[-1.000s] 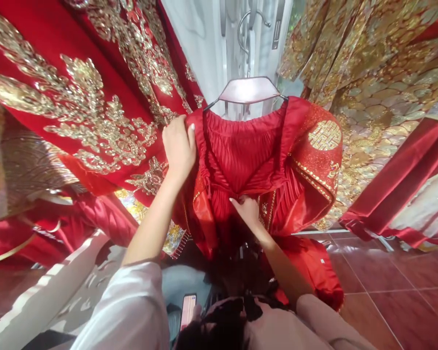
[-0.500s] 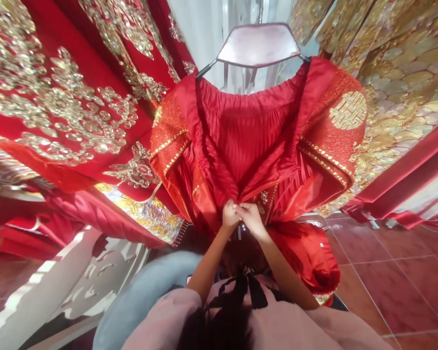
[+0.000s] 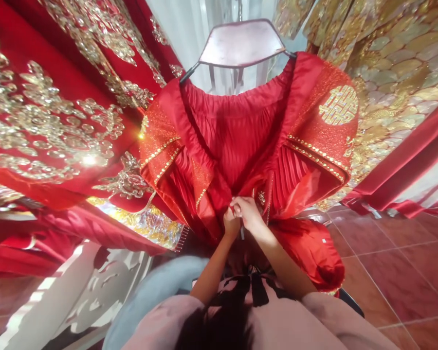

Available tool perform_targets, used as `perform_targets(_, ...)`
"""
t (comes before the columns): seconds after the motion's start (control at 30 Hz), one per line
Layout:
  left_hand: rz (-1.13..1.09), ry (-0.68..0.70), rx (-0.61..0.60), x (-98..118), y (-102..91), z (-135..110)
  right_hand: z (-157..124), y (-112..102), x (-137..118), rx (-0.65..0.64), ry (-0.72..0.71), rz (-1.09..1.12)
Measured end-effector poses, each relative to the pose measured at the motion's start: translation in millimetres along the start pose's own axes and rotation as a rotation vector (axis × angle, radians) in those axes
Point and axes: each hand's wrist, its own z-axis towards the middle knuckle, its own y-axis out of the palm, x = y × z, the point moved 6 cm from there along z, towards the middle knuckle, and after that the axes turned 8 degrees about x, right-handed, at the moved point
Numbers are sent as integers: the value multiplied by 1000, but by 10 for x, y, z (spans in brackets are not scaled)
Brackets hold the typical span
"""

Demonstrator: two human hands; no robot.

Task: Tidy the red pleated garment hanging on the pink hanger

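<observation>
A red pleated garment [image 3: 241, 131] with gold-trimmed sleeves hangs on a pink hanger [image 3: 241, 43] in front of me. A round gold emblem [image 3: 338, 105] sits on its right sleeve. My left hand [image 3: 230, 224] and my right hand [image 3: 246, 212] meet at the front opening of the garment, low at its middle. Both hands are closed, pinching the red fabric edges together. What lies between the fingertips is too small to make out.
Red robes with heavy gold embroidery [image 3: 58, 121] hang at the left. Gold scale-patterned fabric [image 3: 394, 73] hangs at the right, with red satin folds [image 3: 405, 165] below it. Red floor tiles [image 3: 397, 272] lie at the lower right. A white carved panel [image 3: 69, 291] stands at the lower left.
My left hand has come down from the garment's left shoulder to join my right hand at the front opening. The garment's left sleeve now hangs free. The view has moved closer.
</observation>
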Motion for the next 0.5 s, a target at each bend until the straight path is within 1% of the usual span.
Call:
perform_targets(0.1,54,-9,-21,13,-37,7,-1,98,-243,23,-95,98)
perform_targets(0.17,71,3,-32,48,-87,-18,-30,108,-312,43,-162,125)
perform_targets(0.2,83,33,9,89,-142,-25,-48,102,-313,45,-182,121)
perform_targets(0.23,99,82,93,153,-221,-24,-68,92,-302,41,-198,109)
perform_targets(0.3,150,220,313,339,-396,-11,-103,70,-268,17,-215,74)
perform_targets(0.33,193,285,392,445,-455,9,-117,61,-252,-1,-214,60)
perform_targets(0.37,250,324,411,541,-475,51,-128,56,-243,-20,-211,53)
perform_targets(0.4,313,333,369,618,-459,115,-136,52,-239,-38,-204,55)
perform_targets(0.5,457,293,143,757,-358,296,-136,55,-243,-79,-183,109)
